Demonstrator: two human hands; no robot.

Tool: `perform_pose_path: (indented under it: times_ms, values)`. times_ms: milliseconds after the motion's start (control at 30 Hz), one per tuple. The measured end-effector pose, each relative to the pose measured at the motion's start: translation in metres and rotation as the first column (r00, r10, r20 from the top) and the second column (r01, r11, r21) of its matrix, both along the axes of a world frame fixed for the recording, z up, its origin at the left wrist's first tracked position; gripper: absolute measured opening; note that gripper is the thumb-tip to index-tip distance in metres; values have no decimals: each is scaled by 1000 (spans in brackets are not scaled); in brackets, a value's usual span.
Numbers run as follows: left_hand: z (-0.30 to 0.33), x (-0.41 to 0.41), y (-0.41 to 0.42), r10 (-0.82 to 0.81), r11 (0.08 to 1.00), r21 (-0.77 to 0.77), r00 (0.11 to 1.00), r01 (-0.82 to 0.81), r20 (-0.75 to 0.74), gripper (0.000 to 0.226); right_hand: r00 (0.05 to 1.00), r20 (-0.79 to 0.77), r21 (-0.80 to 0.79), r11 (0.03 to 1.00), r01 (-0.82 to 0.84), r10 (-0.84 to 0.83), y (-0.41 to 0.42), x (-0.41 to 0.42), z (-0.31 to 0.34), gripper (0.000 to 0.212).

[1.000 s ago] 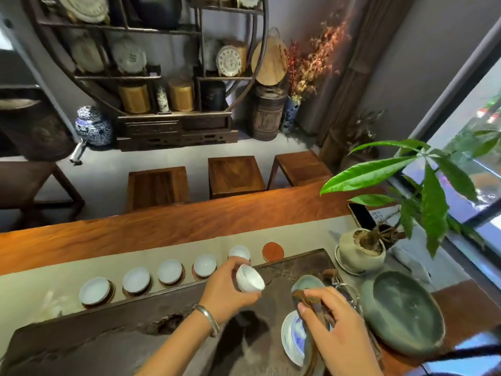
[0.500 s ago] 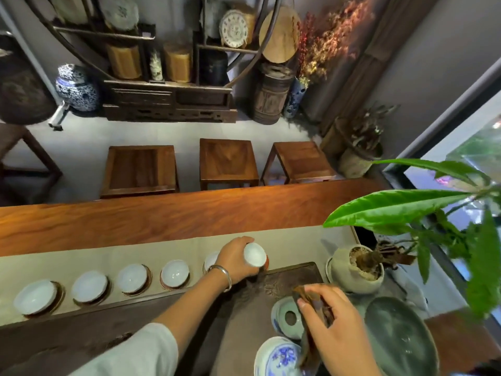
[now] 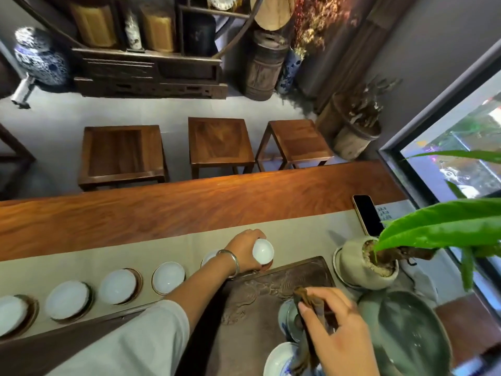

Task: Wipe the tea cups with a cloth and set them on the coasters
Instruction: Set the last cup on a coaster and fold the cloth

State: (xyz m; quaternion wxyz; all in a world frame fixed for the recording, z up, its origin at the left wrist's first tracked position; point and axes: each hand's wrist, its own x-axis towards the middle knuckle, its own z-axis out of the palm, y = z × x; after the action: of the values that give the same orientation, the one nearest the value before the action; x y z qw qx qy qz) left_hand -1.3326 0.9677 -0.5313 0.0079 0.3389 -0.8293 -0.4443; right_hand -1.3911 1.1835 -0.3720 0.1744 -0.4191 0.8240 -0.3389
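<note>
One small white porcelain tea cup (image 3: 263,251), gripped by the left hand (image 3: 244,253), sits tilted over the round brown coaster (image 3: 267,266) and should be levelled before release; the right hand (image 3: 336,337) pinches a brown cloth (image 3: 307,302).

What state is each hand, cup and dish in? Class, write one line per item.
Left hand: grips a small white tea cup, tilted over the reddish round coaster.
Right hand: holds a brown cloth.
Four white cups in a row: upright on coasters.
Black phone: screen dark.
Green glazed basin: upright.
</note>
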Motion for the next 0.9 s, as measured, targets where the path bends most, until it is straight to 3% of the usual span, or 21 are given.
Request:
perform_pose_path:
  times_ms: [467, 667, 800, 900]
  values:
    - [-20, 0, 0, -95, 993, -64, 995, 96, 24, 72, 997, 69, 26, 1000, 14, -16, -1, 2, -4, 29]
    - [6, 7, -1, -154, 987, -33, 988, 155, 23, 91, 993, 114, -15, 1000, 11, -10, -2, 0, 3, 26]
    - [61, 38, 13, -1, 1000, -9, 990, -1, -142, 70, 990, 137, -62, 997, 36, -28, -5, 4, 9, 33]
    - [105, 74, 46, 85, 972, 235, 945, -8, -316, 41, 981, 186, -114, 991, 71, -49, -10, 18, 14, 30]
